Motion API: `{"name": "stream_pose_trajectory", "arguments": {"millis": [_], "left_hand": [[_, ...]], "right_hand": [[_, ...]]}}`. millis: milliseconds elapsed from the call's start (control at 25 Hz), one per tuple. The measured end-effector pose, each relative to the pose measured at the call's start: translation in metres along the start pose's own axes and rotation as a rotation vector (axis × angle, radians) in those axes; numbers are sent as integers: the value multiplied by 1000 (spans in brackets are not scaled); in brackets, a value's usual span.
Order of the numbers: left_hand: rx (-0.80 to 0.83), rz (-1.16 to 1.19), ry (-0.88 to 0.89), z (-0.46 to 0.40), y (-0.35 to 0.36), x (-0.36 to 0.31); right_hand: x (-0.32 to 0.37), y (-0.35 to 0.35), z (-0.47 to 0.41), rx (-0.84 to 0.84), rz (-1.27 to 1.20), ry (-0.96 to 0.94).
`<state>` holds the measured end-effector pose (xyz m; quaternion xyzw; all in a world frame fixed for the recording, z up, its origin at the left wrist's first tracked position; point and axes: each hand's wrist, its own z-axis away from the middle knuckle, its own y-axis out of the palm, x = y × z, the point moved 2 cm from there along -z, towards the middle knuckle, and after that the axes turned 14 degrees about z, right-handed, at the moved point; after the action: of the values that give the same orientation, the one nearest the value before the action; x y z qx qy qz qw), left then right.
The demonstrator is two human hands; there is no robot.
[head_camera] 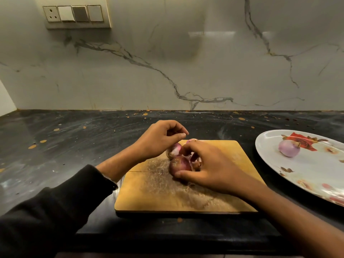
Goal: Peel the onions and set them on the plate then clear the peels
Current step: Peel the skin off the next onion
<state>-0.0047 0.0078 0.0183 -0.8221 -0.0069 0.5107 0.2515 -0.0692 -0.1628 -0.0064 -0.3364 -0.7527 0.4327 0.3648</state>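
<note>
A wooden cutting board (158, 194) lies on the dark counter with three unpeeled red onions clustered at its far middle. My right hand (210, 168) grips the nearest red onion (179, 163), thumb pressed against its front and fingers curled over its top. Another onion (174, 149) sits just behind it, and a third onion (191, 140) shows only as a sliver at the board's far edge. My left hand (160, 138) hovers over the second onion with curled fingers, thumb and forefinger tips close together, nothing visible between them. A peeled pale onion (289, 148) rests on the floral plate (270, 161).
The plate sits on the counter to the right of the board and runs out of the frame. The dark speckled counter (65, 142) stretches left and back to a marble wall. A switch panel (74, 13) is mounted high on that wall.
</note>
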Motion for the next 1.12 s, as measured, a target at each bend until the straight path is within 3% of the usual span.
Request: {"name": "stream_pose_trajectory", "arguments": {"millis": [200,520,680,800,920,1120], "left_hand": [[-24,58,25,7,5,3],[-9,259,109,14,9,0],[101,308,105,15,10,6],[162,241,173,17,7,3],[231,307,134,22,12,1],[180,308,135,27,17,-3]], "right_hand": [[2,11,0,-15,68,-26],[-14,3,11,-114,-407,108],[-18,-2,8,-25,-692,190],[-19,-6,6,-45,-676,246],[-21,-6,4,-34,-684,294],[-20,-9,5,-8,-716,303]]}}
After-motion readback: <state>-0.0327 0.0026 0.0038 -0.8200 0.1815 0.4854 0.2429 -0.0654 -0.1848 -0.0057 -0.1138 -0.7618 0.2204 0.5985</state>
